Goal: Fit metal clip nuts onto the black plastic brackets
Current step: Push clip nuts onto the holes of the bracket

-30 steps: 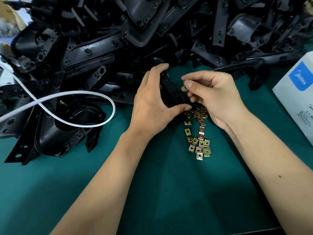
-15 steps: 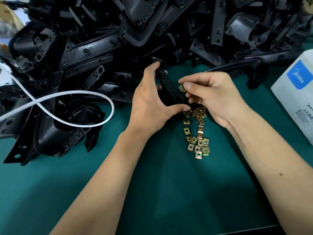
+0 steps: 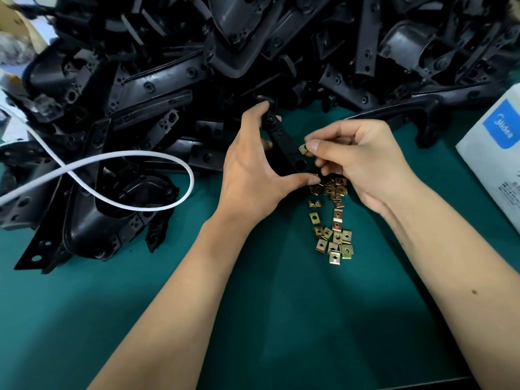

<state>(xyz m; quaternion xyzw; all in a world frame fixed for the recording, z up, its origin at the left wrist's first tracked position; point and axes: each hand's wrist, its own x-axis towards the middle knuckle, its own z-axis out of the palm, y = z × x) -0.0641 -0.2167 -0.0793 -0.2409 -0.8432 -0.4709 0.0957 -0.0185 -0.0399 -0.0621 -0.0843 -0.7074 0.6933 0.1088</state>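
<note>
A white cable (image 3: pixel 118 161) is looping over the heap of black brackets (image 3: pixel 157 88) left of the hands; the left hand (image 3: pixel 253 170) is grasping a black bracket (image 3: pixel 284 147) between thumb and fingers; the right hand (image 3: pixel 363 161) is pinching a clip nut (image 3: pixel 303 149) against the bracket's right edge; loose clip nuts (image 3: pixel 332 226) are lying below the right hand; a white box (image 3: pixel 495 153) is sitting further right.

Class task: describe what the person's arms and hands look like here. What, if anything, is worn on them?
Both forearms are bare to the frame's edge: no sleeves, gloves, watch or rings show. The left hand and right hand have short, plain nails. A small dark mark sits on the right forearm.
</note>
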